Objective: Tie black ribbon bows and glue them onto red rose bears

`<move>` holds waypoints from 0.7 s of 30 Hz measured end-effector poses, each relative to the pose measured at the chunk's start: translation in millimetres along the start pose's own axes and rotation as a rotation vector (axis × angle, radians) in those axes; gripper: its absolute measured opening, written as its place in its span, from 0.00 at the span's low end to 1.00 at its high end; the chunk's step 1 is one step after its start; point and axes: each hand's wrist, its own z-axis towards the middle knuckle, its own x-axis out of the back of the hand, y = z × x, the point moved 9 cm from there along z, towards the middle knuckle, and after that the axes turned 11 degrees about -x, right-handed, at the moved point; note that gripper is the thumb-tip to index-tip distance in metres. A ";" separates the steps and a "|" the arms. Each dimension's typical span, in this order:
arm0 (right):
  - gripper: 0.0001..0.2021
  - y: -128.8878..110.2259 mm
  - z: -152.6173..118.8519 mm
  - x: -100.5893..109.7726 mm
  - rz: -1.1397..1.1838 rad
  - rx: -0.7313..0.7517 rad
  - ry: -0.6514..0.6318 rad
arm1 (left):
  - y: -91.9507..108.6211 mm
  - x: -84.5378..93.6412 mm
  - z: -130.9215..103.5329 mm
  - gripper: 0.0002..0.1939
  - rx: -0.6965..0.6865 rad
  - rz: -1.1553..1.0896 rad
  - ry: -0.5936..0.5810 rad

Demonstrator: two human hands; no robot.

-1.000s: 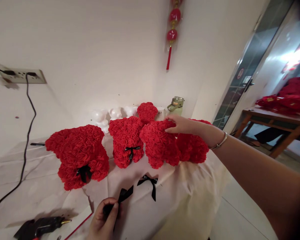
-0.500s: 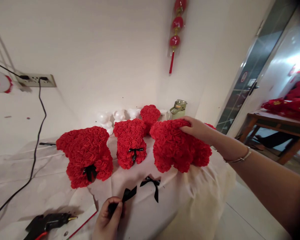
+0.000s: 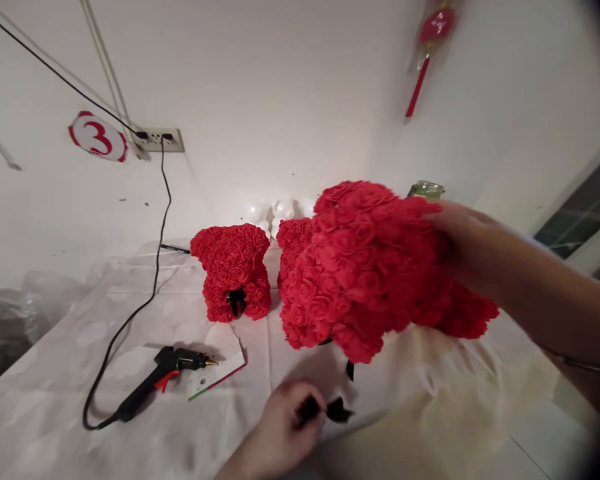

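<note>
My right hand [image 3: 463, 240] grips the upper back of a red rose bear [image 3: 365, 267], which is tilted forward above the table. The fingers of that hand are partly hidden behind the roses. Low in the middle, my left hand [image 3: 285, 427] is closed around a black ribbon bow [image 3: 339, 411], its tail poking out past the fingertips. The tail of another black bow [image 3: 350, 370] shows on the cloth beneath the bear, mostly covered by it. A second rose bear [image 3: 230, 267] with a black bow at its front sits upright to the left.
A black hot glue gun [image 3: 165, 377] lies at the left beside a white card [image 3: 220, 373]. Its cord [image 3: 145, 303] runs up to the wall socket [image 3: 167, 139]. White foam bears [image 3: 283, 210] and a partly hidden red bear [image 3: 295, 240] stand behind.
My right hand has lifted the rose bear off the table and brought it closer. My left hand still holds its bow. The view has swung to the left.
</note>
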 end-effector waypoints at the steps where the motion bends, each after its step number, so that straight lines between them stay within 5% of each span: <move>1: 0.07 4.5 2.3 -18.0 0.123 -0.056 -0.072 | 8.3 -8.8 -0.5 0.09 -0.062 0.047 -0.102; 3: 0.09 13.5 4.2 -54.4 0.267 -0.153 -0.176 | 18.0 -16.8 -2.0 0.11 -0.131 0.107 -0.199; 6: 0.18 30.3 2.4 -99.7 0.147 -0.237 -0.200 | 15.7 -12.1 -1.6 0.10 -0.095 0.126 -0.170; 10: 0.17 35.8 -4.7 -138.3 -0.095 -0.089 -0.196 | 11.6 -11.4 -1.9 0.11 -0.104 0.125 -0.170; 21: 0.19 40.1 -10.5 -128.0 -0.044 0.065 -0.033 | 3.1 -13.3 -3.9 0.13 -0.060 0.153 -0.175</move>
